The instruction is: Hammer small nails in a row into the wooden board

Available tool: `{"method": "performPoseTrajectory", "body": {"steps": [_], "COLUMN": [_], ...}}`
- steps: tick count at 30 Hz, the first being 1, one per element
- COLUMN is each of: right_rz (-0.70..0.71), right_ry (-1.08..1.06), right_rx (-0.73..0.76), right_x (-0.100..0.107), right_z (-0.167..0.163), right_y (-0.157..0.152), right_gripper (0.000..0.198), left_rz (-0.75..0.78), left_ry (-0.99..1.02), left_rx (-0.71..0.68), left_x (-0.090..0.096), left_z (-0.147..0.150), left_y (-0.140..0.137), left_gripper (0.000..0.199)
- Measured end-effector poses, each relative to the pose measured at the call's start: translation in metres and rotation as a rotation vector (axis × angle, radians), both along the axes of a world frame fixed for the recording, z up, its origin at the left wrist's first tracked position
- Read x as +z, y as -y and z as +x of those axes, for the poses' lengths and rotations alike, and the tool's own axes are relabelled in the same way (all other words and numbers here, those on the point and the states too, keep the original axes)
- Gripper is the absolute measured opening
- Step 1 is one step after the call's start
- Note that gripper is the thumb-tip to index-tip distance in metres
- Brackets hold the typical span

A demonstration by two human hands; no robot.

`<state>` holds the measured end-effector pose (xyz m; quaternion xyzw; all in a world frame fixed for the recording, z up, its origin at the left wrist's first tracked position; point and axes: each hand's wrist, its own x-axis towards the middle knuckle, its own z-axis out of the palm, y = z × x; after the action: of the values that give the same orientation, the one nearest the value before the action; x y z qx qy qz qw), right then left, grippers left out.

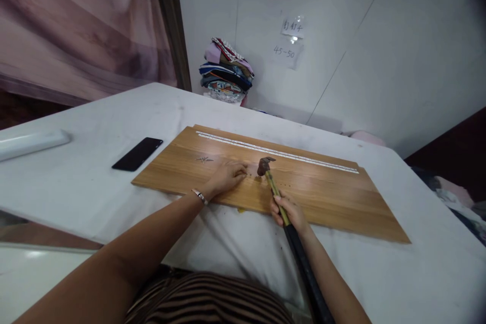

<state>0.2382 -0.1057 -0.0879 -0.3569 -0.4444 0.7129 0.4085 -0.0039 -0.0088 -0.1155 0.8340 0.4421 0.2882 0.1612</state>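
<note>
A claw hammer point(270, 182) with a rusty head and a yellow and black handle is in my right hand point(287, 209). The fingers wrap the yellow part of the handle, and the head is over the middle of the wooden board point(322, 197). Left of the hammer head, my left hand point(228, 176) rests on the board with its fingertips drawn together. What those fingers pinch, if anything, is too small to make out. Small dark dots run in a row along the board near both hands. A small pile of nails point(205, 160) lies to the left.
White measuring strips point(277, 152) run along the board's far side. A black phone point(137, 154) and a pale roll point(34, 143) lie on the white table point(91, 182) at left. Folded clothes point(227, 71) are stacked by the wall, under paper notes point(292, 28).
</note>
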Motion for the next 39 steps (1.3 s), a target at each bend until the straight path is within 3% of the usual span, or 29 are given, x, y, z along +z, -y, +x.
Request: {"method": "performPoseTrajectory", "body": {"steps": [22, 30, 39], "right_rz": [-0.013, -0.010, -0.007], "right_ry": [0.028, 0.032, 0.030], "right_rx": [-0.010, -0.017, -0.023], "right_x": [0.000, 0.003, 0.001], "right_z": [0.000, 0.001, 0.001], "right_y": [-0.001, -0.001, -0.001], "right_gripper": [0.030, 0.036, 0.036], "left_rz": [0.023, -0.006, 0.003], "left_ry": [-0.010, 0.016, 0.036], "left_rx": [-0.012, -0.005, -0.011], "left_x": [-0.007, -0.002, -0.011], "left_z": [-0.002, -0.001, -0.002], "left_y": [-0.004, 0.000, -0.006], "left_gripper": [0.016, 0.014, 0.015]}}
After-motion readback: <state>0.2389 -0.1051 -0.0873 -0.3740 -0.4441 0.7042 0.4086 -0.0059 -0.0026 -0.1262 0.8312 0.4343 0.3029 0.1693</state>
